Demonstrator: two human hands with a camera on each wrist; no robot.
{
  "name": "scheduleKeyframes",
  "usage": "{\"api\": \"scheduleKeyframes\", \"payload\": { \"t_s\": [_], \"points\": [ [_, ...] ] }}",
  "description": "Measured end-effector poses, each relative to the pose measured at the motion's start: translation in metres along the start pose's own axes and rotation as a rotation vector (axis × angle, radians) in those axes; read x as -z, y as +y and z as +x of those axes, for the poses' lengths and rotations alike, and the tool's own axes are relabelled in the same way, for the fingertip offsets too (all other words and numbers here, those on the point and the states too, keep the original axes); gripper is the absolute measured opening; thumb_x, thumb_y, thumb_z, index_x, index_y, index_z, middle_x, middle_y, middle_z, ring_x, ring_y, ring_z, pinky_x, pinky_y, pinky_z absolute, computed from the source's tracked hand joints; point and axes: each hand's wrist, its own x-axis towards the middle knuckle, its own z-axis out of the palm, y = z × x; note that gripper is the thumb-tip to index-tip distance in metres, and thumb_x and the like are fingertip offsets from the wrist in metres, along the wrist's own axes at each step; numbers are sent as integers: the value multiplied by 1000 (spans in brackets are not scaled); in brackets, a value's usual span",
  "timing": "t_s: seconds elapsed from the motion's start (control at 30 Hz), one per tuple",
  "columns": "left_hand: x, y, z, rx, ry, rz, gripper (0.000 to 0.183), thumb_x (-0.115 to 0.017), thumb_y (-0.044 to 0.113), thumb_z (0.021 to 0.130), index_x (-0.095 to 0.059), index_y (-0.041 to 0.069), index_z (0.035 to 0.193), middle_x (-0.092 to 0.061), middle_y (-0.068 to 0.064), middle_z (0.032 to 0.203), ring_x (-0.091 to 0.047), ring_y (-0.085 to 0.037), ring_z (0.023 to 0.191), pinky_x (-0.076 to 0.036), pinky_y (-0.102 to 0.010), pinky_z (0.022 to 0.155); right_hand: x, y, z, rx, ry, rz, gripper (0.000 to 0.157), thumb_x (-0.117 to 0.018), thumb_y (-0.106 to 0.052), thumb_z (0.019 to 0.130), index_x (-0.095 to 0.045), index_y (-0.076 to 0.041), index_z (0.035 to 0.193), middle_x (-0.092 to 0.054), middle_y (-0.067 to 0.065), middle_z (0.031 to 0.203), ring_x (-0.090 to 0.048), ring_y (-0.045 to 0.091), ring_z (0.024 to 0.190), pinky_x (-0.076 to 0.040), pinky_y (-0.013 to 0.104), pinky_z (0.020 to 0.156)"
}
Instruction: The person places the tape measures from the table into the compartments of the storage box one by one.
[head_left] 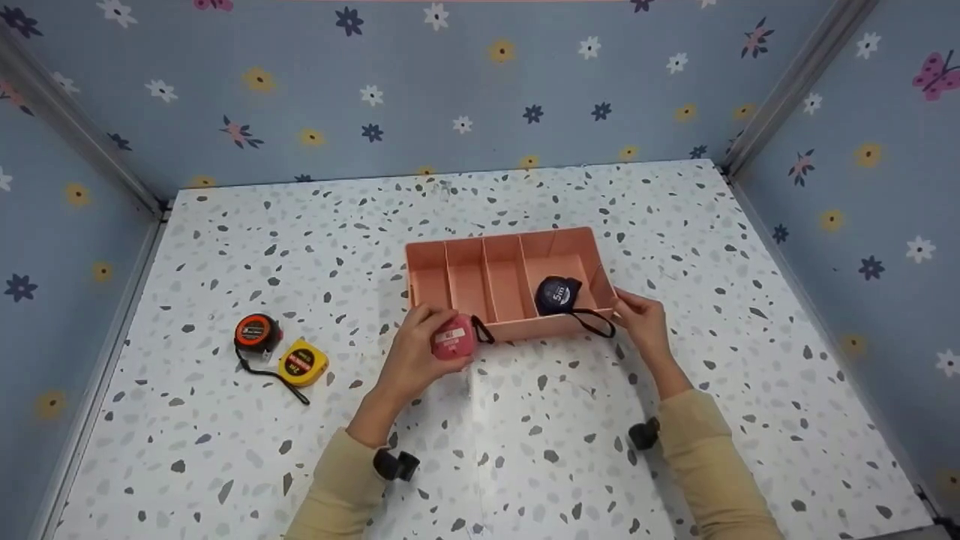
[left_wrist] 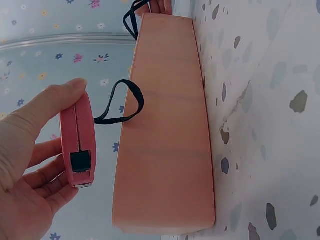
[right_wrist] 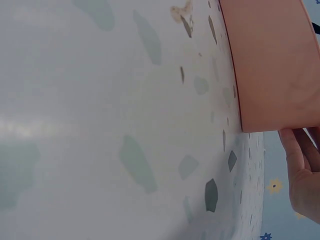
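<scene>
- Pink tape at tray's near side, gripped by left hand's fingers
- Right hand: extended fingers touching tray's right end
- Navy tape in tray's right compartment
- Yellow tape left of tray

Even light; right wrist view: pale glare, soft focus on tabletop.

Looks like smooth, matt plastic for tray and pink tape, woven cloth for strap, gloss on table.
</scene>
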Motion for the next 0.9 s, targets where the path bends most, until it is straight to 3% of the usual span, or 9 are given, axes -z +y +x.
{"api": "scheduleKeyframes", "payload": {
  "t_s": [0.43,0.9],
  "points": [
    [-12,3,23,-45,21,-34,59,-81,20,61,-58,1,111,-49,-6,106,-47,-20,100,-47,-31,79,-1,-2,-1,-11,23,31,31,-54,-6,87,-55,7,115,-54,25,113,-55,32,100,-48,31,77],
    [-24,9,52,11,-23,-12,61,-81,19,62,-57,3,116,-49,-5,107,-46,-17,102,-44,-30,84,-2,-3,1,-45,32,4,32,-54,-7,87,-55,5,116,-55,21,115,-55,29,100,-48,31,77]
  ]
}}
